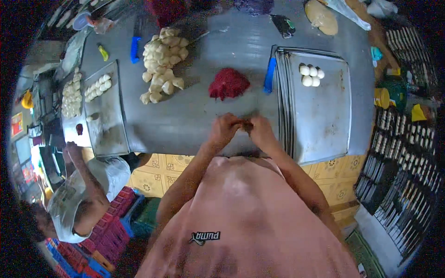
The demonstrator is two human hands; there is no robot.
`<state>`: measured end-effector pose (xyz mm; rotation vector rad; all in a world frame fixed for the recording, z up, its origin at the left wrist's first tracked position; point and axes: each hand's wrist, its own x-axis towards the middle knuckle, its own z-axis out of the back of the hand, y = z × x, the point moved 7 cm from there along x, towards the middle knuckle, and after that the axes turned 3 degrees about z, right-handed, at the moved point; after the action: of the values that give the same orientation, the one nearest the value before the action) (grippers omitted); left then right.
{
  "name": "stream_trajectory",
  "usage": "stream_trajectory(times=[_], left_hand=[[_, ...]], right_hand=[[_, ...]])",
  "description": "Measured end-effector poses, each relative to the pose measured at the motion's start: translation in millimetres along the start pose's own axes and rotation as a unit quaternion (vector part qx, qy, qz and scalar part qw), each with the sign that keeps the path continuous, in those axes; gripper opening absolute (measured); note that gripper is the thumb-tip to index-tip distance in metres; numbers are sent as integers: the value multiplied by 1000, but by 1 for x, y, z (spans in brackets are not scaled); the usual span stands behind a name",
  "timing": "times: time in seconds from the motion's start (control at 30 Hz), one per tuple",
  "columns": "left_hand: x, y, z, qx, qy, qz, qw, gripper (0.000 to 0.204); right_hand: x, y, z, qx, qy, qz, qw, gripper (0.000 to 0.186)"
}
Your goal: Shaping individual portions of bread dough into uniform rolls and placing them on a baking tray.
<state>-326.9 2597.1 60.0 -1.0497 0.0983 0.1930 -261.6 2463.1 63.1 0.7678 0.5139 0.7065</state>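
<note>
Hands meet at the table [194, 116] edge: left hand [225, 129] and right hand [260, 130] pinch together on a small dark lump [246, 124], with red filling [228, 84] at twelve o'clock. Sealing likely wants even, gentle fingertip pressure.

- Grey metal worktable [204, 116] fills the upper middle of the frame, lit evenly; its edges curve toward the rim.
- Floor below the table: yellow patterned tiles [153, 178], centre left and again at lower right.
- Red and blue plastic crates [109, 227] stacked at lower left.
- Dark racks of trays [398, 185] run down the right edge.
- Cluttered shelf with small coloured items at far left [28, 125]; detail too blurred to tell.
</note>
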Motion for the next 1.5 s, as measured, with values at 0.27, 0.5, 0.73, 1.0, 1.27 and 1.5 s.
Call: stream_trajectory(times=[0.27, 0.5, 0.73, 1.0, 1.27, 1.5], left_hand=[[-39, -23, -11, 52, -12, -70, 996, 55], [-6, 31, -7, -89, -42, 12, 995, 58], [1, 23, -36, -441, 62, 241, 862, 56], [48, -36, -62, -317, 69, 172, 930, 48], [16, -15, -36, -281, 55, 221, 932, 43], [-24, 43, 10, -296, -40, 152, 942, 33]], right_hand=[[-24, -23, -24, 112, -93, -127, 981, 20], [-10, -9, -10, 169, -192, -111, 960, 22], [-39, -1, -9, 398, -135, -179, 890, 34], [-41, -84, 205, 19, -318, -108, 942, 28], [9, -169, 274, -34, -259, -138, 955, 25], [2, -177, 255, -4, -304, -156, 940, 29]])
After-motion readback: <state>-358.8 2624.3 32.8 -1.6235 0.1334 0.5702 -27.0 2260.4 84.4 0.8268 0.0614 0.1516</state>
